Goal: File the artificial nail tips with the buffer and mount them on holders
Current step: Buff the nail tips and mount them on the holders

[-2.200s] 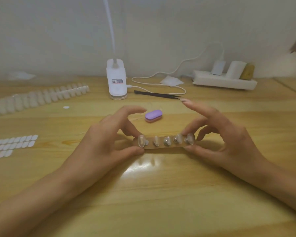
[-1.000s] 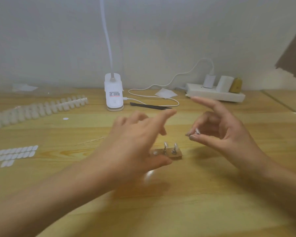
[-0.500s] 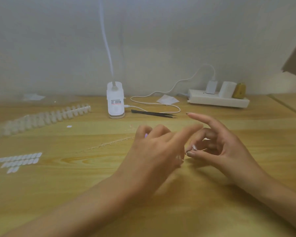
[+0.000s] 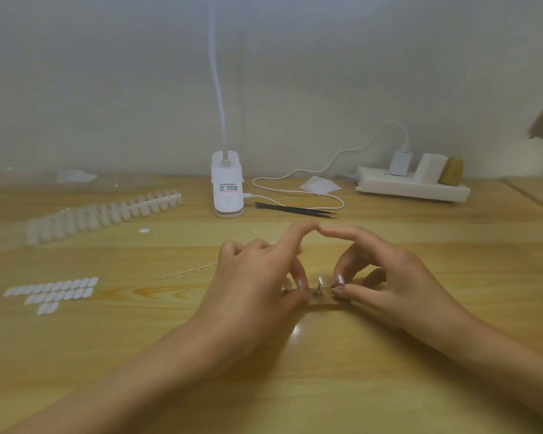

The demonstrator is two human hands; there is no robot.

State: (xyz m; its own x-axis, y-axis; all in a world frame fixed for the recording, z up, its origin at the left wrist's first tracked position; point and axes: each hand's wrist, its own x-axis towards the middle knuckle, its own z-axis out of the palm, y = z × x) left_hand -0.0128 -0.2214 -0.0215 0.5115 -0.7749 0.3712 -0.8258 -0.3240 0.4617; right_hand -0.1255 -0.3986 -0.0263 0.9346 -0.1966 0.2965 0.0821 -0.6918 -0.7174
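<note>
The holder strip (image 4: 322,298) is lying on the table (image 4: 326,386) at the near centre. The left hand (image 4: 257,277) is pinching its left end and the right hand (image 4: 395,277) its right end. One nail tip (image 4: 319,279) is standing upright on it between them (the fingers are hiding the rest of the strip). Behind the hands the tweezers (image 4: 295,210) are lying crosswise. Just left of the tweezers the lamp base (image 4: 227,189) is standing, its cable (image 4: 298,192) looping right toward the power strip (image 4: 413,187), which is sitting at the far right by the wall. A rack of nail tips (image 4: 104,214) is stretching along the far left. Nearer, by the left edge, a sheet of tabs (image 4: 52,292) is lying.
</note>
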